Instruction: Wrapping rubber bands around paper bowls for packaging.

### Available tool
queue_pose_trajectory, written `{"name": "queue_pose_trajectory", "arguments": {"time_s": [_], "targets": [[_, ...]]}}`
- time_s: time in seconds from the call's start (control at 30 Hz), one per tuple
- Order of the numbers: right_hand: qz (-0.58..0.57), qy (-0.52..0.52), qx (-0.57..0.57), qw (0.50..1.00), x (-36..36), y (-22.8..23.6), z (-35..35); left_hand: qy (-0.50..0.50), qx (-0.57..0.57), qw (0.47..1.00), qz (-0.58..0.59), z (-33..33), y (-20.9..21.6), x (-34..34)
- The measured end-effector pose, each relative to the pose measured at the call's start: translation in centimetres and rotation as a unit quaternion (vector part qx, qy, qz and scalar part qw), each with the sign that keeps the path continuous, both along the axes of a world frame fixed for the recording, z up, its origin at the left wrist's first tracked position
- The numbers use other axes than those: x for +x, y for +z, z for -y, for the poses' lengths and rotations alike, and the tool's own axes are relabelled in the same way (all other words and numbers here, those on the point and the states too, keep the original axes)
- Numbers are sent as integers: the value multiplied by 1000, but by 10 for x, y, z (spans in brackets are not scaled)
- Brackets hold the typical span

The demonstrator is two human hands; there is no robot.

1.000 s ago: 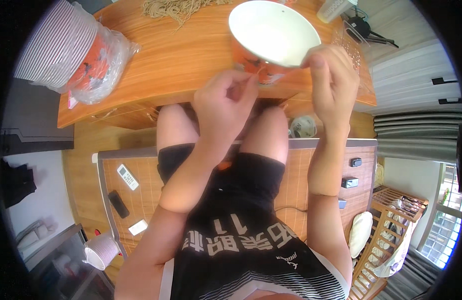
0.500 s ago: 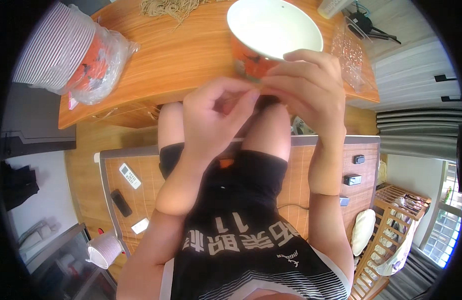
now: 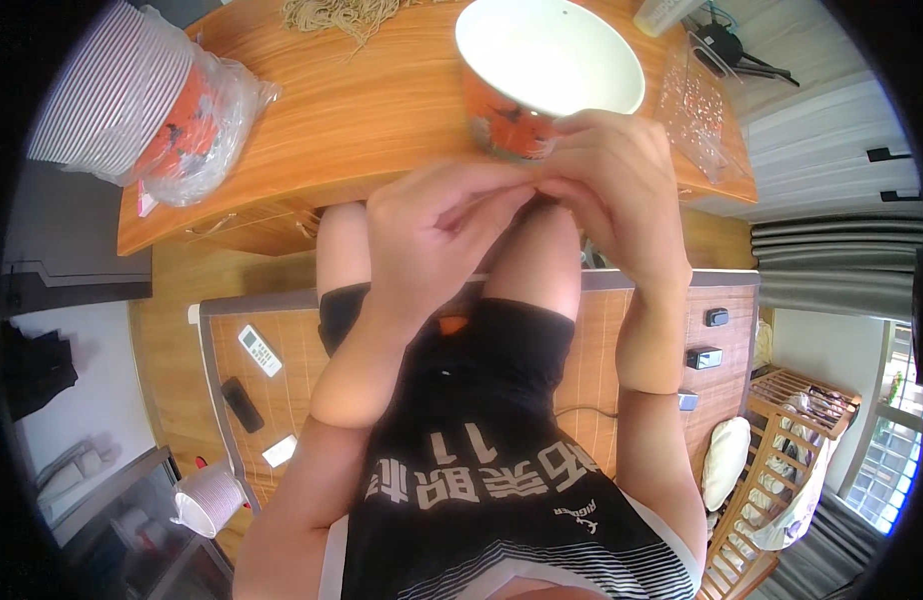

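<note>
Over the table's near edge my left hand point(image 3: 432, 230) and my right hand point(image 3: 627, 185) meet at their fingertips. Both are closed in a pinch; whatever lies between the fingers is too small or hidden to make out. Just beyond them stands a large round paper bucket point(image 3: 507, 128), white inside and orange-red with dark figures outside, with small holes near its rim. My right hand overlaps the bucket's lower right side in this view; whether it touches cannot be told.
On the wooden table point(image 3: 352, 110) lie a heap of tan twine point(image 3: 340, 14), a plastic-wrapped stack of paper buckets point(image 3: 187, 135) at left and a clear plastic tray point(image 3: 697, 120) with small bits at right. A remote control point(image 3: 260, 350) and a dark phone point(image 3: 243, 405) rest on the mat beside me.
My left hand's fingers have moved slightly right and closed further against the right hand's fingertips. My right hand's fingers have curled in more. The bucket stays in place.
</note>
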State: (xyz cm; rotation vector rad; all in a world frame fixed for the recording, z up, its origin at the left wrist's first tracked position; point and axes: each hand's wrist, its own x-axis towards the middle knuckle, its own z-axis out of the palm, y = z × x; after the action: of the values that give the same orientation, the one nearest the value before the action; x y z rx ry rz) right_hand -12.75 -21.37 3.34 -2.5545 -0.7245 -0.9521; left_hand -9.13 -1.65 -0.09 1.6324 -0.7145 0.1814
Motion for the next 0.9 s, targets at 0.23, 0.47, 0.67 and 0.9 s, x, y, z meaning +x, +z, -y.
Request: {"name": "queue_pose_trajectory", "arguments": {"time_s": [0.23, 0.47, 0.67, 0.9], "targets": [[12, -29, 71, 997, -6, -8, 0, -74, -108, 974, -187, -1, -2, -3], [114, 7, 30, 993, -3, -7, -6, -127, -155, 952, -229, -4, -3, -3], [93, 5, 26, 995, -5, -8, -3, -127, -102, 966, -201, -7, 1, -2], [46, 10, 41, 998, -6, -10, -2, -131, -116, 963, -206, -5, 3, -4]]}}
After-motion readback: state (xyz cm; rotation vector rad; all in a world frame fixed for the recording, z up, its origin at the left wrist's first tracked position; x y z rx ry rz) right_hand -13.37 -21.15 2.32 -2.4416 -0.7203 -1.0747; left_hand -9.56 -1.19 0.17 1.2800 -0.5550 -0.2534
